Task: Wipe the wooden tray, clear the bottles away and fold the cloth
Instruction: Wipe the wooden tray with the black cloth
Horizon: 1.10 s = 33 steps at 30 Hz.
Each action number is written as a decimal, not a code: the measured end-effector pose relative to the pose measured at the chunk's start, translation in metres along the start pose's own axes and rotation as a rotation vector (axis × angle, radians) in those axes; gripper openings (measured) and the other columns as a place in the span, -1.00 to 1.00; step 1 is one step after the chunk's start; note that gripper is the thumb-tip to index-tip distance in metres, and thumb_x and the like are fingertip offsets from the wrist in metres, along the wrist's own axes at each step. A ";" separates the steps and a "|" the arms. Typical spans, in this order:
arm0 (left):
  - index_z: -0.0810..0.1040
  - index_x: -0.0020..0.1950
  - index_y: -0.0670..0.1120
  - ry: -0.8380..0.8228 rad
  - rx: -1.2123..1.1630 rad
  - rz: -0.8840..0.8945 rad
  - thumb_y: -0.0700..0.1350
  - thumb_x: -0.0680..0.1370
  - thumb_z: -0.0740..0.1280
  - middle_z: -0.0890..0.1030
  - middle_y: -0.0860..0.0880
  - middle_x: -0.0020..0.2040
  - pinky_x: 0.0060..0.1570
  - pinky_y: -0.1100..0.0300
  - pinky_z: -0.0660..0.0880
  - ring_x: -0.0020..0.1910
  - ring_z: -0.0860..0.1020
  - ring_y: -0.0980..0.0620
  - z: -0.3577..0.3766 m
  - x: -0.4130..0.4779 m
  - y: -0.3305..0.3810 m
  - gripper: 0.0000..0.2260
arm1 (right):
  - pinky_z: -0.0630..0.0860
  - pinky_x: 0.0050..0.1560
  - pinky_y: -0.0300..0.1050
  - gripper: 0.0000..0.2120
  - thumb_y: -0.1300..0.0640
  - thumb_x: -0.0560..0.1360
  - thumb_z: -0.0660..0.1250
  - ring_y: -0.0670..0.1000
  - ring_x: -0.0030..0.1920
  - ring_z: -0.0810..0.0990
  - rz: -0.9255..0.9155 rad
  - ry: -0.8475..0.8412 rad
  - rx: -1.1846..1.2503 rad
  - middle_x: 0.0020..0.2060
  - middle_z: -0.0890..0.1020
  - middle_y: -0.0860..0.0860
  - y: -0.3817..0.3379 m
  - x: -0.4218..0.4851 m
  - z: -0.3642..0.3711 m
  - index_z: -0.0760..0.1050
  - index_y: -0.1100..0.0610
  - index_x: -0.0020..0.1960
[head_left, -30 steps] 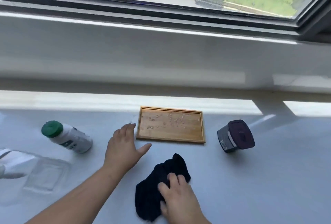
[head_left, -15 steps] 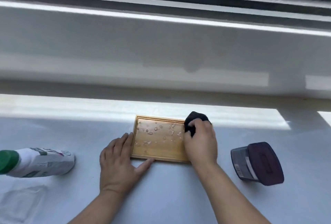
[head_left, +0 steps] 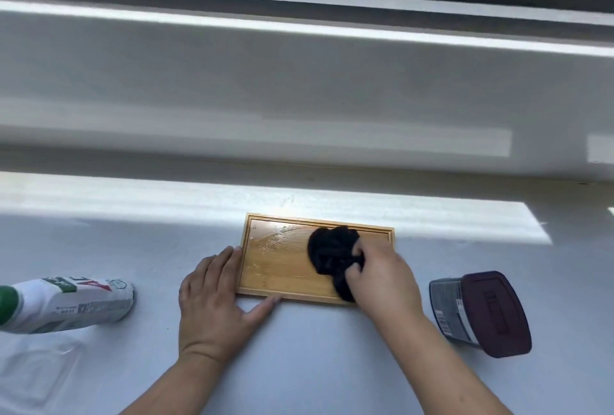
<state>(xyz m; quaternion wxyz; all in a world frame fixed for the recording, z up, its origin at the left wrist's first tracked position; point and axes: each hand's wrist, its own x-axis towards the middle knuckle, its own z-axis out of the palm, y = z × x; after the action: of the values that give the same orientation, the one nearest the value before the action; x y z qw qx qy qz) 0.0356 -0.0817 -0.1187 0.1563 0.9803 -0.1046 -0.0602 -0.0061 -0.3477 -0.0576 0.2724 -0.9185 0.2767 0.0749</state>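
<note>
Now, wiping on a white bench (head_left: 332, 364) below a window sill.

Wooden tray (head_left: 275, 268) lies mid-bench with wet smears; left of it a white bottle (head_left: 69, 303) on its side, right of it a dark-lidded jar (head_left: 478, 311). Left hand (head_left: 216, 301) lies flat, fingers spread against the tray's left edge. Right hand (head_left: 382, 278), fingers closed around the black cloth (head_left: 332, 253), presses it on the tray.

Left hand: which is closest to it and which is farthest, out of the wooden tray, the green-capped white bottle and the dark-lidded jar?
From the left hand:
1. Wooden tray: touching it, just to its right; fingers and thumb brace the corner.
2. Green-capped white bottle: lying on its side, off to the left.
3. Dark-lidded jar: tipped over, farthest away, beyond the right hand and its black cloth.
</note>
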 end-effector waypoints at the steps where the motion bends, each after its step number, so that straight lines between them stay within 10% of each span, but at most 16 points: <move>1: 0.42 0.53 -0.03 -0.005 0.002 0.000 0.54 0.36 0.25 0.50 -0.03 0.48 0.44 -0.19 0.23 0.47 0.36 -0.16 -0.001 0.000 0.000 -0.09 | 0.52 -0.12 -0.01 -0.82 0.20 0.46 0.29 0.15 -0.04 0.56 0.059 0.044 0.017 0.05 0.59 0.03 0.004 0.001 -0.001 0.51 0.02 0.04; 12: 0.45 0.49 -0.12 0.052 -0.070 -0.022 0.35 0.37 0.28 0.54 -0.09 0.45 0.49 -0.14 0.17 0.50 0.34 -0.14 0.006 -0.001 -0.002 -0.18 | 0.40 -0.10 -0.06 -0.80 0.16 0.50 0.32 0.17 0.05 0.57 -0.312 -0.065 0.158 0.10 0.59 0.07 -0.134 0.020 0.096 0.55 0.08 0.12; 17: 0.42 0.51 -0.08 0.047 -0.045 -0.022 0.53 0.39 0.26 0.53 -0.03 0.46 0.48 -0.08 0.17 0.49 0.36 -0.11 0.005 0.000 -0.003 -0.10 | 0.40 -0.13 -0.06 -0.83 0.14 0.47 0.30 0.17 0.05 0.60 -0.393 -0.201 -0.056 0.07 0.60 0.05 -0.089 0.031 0.053 0.53 -0.02 0.05; 22: 0.41 0.50 -0.06 0.058 -0.070 -0.009 0.52 0.39 0.30 0.55 -0.05 0.44 0.47 -0.05 0.11 0.47 0.35 -0.09 0.004 0.000 -0.004 -0.12 | 0.53 0.01 0.00 -0.77 0.20 0.50 0.30 0.17 0.10 0.57 0.007 0.088 -0.045 0.11 0.61 0.06 -0.033 0.021 0.017 0.58 0.05 0.13; 29: 0.54 0.30 -0.19 0.070 -0.088 -0.029 0.30 0.41 0.23 0.61 -0.16 0.33 0.43 -0.16 0.27 0.44 0.38 -0.15 0.009 0.000 -0.005 -0.32 | 0.51 0.07 0.08 -0.73 0.27 0.40 0.27 0.15 0.04 0.48 -0.433 -0.111 -0.026 0.03 0.61 0.01 -0.102 -0.034 0.081 0.61 0.06 0.04; 33: 0.45 0.48 -0.10 0.083 -0.073 -0.006 0.53 0.39 0.26 0.56 -0.06 0.43 0.45 -0.06 0.13 0.46 0.37 -0.11 0.008 0.000 -0.007 -0.11 | 0.55 -0.02 0.04 -0.70 0.28 0.45 0.24 0.16 0.11 0.52 -0.295 -0.071 -0.156 0.06 0.62 0.02 -0.055 -0.004 0.041 0.60 0.02 0.07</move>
<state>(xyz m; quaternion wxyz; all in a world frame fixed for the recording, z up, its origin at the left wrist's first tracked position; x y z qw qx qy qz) 0.0359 -0.0777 -0.1282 0.1962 0.9759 -0.0926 -0.0238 0.0215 -0.2853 -0.0656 0.2180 -0.9642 0.1226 0.0877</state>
